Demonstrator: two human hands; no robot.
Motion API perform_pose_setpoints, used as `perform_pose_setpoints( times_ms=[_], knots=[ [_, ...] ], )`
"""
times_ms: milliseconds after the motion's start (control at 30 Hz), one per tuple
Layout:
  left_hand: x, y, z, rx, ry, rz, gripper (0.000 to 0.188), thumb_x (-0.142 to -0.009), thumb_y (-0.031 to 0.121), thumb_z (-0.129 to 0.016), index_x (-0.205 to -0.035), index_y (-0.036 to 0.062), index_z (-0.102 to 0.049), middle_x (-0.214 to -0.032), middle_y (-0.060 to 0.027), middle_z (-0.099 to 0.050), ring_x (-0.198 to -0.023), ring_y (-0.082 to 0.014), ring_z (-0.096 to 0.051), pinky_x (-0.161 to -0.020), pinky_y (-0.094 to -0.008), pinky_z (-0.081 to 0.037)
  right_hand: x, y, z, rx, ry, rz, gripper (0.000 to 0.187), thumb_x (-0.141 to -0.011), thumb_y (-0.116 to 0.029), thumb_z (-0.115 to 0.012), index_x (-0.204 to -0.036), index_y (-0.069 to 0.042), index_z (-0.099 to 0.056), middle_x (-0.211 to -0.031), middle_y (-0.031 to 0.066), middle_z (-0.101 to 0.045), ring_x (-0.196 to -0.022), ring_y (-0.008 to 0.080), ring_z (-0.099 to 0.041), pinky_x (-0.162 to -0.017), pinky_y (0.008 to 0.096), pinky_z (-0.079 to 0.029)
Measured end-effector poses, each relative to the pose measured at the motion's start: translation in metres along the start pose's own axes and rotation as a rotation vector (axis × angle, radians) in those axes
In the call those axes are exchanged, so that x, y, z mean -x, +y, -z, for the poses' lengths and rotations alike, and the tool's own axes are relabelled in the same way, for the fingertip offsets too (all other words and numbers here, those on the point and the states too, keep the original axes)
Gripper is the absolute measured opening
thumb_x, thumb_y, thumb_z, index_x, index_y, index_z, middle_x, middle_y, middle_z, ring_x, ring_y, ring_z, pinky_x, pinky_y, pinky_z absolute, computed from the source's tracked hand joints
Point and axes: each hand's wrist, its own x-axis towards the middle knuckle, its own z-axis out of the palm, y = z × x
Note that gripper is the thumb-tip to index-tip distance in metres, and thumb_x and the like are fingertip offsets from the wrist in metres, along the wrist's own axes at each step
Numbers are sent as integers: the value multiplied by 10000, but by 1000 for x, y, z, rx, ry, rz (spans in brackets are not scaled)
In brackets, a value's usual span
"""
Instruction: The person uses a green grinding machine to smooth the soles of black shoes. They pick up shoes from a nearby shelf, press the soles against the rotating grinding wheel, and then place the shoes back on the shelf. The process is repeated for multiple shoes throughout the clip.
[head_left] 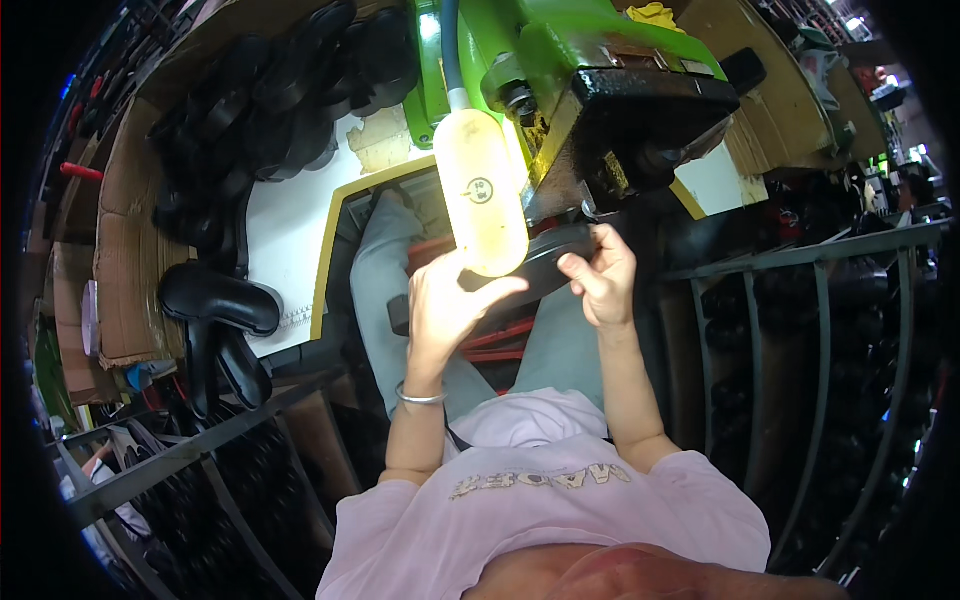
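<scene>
Between my two hands is a long, dark moulded piece with rounded ends, held over my lap below the green machine. My left hand is closed around its left part, thumb along the top. At its right end my right hand grips with thumb and bent fingers. The piece's upper right edge lies close under the machine's working head; whether they touch cannot be seen. A pale oval lamp hangs just above the left hand and covers part of the view. The exact kind of the piece is unclear.
The green machine stands ahead on a white tabletop with a yellow edge. Left, a cardboard box holds several glossy black pieces; more black pieces overhang the table corner. Metal racks flank me on both sides.
</scene>
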Motion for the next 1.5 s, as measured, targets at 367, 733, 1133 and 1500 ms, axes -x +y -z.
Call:
perform_pose_setpoints(
  times_ms=[367, 733, 1133, 1500],
  knots=[
    [-26, -14, -4, -63, 11, -298, 229, -733, 133, -838, -766, 43, -630, -662, 19, -535, -600, -68, -494, -555, -249, -427, -3, -8, -6, -56, 70, -48, 293, -815, -141, -772, -973, -34, -549, -849, 43, -649, -567, 37, -554, -370, 142, -356],
    [-11, -21, 3, 380, -97, 93, 303, -762, 138, -788, -1004, -23, -704, -893, -118, -731, -801, -82, -647, -749, -271, -518, 0, -12, -21, 18, 4, 15, 292, -816, -44, -744, -1042, 4, -564, -932, 60, -659, -752, 76, -602, -582, 185, -470],
    [-10, -17, 1, 115, -23, 26, 298, -744, 159, -802, -980, -1, -715, -904, -112, -737, -794, -147, -704, -742, -295, -532, -2, -1, -15, -25, -31, 63, 282, -827, -28, -733, -1042, 7, -555, -963, 70, -655, -837, 94, -595, -752, 229, -477],
    [26, -58, -15, 488, 54, 175, 229, -783, 41, -762, -982, -49, -695, -887, -62, -722, -780, -74, -630, -728, -250, -509, -6, 3, -33, 95, -129, 53, 211, -793, -3, -740, -956, 13, -607, -927, 72, -678, -838, 108, -622, -758, 242, -493]
  ],
)
